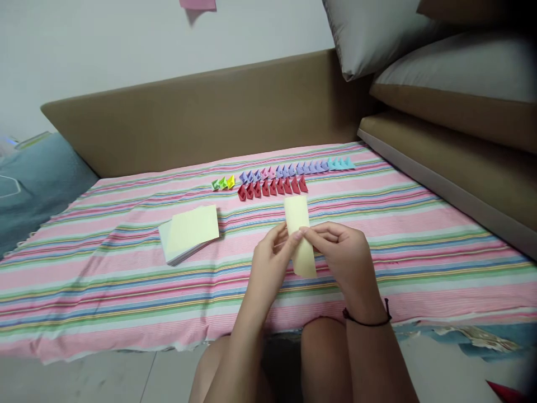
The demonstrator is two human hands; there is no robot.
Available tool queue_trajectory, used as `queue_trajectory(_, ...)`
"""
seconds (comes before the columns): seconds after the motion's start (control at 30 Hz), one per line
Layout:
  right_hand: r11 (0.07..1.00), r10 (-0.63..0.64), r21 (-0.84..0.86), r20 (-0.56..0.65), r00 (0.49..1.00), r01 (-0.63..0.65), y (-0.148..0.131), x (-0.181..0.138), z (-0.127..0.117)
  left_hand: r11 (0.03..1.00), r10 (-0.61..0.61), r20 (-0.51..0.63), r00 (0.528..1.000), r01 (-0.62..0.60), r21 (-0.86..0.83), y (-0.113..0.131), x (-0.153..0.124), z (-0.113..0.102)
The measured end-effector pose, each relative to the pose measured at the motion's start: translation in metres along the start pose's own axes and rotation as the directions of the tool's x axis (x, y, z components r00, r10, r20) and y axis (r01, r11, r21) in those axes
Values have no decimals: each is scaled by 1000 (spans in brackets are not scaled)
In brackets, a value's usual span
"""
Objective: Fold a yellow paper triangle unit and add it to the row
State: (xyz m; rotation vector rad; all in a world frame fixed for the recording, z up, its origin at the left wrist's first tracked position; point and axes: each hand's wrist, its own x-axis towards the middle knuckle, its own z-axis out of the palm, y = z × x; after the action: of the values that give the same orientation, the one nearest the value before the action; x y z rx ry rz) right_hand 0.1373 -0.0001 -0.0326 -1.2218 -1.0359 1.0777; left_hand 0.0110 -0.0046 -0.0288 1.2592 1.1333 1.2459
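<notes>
The pink cloth with many-coloured stripes (pixel 126 305) is the largest thing, and it lies spread over a wide seat. Behind it stands the long brown padded backrest (pixel 210 120), and at the right side the thick grey-and-brown cushions (pixel 444 126) are piled. On the cloth, to the left of both hands, rests the stack of rectangular paper sheets with a pale yellow one on top (pixel 193 230). The left hand (pixel 271 249) and the right hand (pixel 346 249) are both closed on the narrow pale yellow paper piece (pixel 297 211), pinching it near its middle, between them and above the cloth. Farther away stand the small folded paper pieces: one row of dark red (pixel 272 188), behind it one row of purple, pink and light blue (pixel 287 171), and at their left three of green and yellow (pixel 223 183). A thin black cord bracelet (pixel 367 323) goes around the right wrist.
</notes>
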Motion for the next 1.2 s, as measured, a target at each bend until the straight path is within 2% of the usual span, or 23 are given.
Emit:
queue_trajectory(0.07,998,18,60,40,999,-20,0,0,1,992,-47,147,988,63,-110,4,-1,3)
queue_trajectory(0.13,990,36,132,84,996,-47,0,0,1,981,-77,208,975,111,-157,7,-3,4)
queue_trajectory(0.3,975,47,212,77,996,-62,0,2,-2,959,-188,121,975,209,-190,4,-5,2)
queue_trajectory(0.4,974,55,219,50,997,-64,0,3,-7,908,-249,-5,968,232,-348,2,-2,-4)
queue_trajectory(0.5,982,31,189,-36,999,-23,2,5,-13,855,-307,-103,946,227,-467,3,0,-13)
queue_trajectory(0.6,988,22,155,-81,996,-10,5,8,-19,810,-344,-72,936,257,-527,6,1,-20)
queue_trajectory(0.77,987,27,163,-81,996,-13,7,9,-22,781,-344,16,939,296,-550,9,0,-23)
queue_trajectory(0.9,984,35,177,-93,995,-18,4,9,-22,839,-295,24,955,271,-472,9,0,-24)
queue_trajectory(1.1,979,-42,199,-13,999,44,4,9,-21,983,-141,-4,990,139,-120,5,-1,-26)
queue_trajectory(1.2,987,-59,143,-77,995,70,5,8,-19,996,-83,-71,994,85,23,5,1,-25)
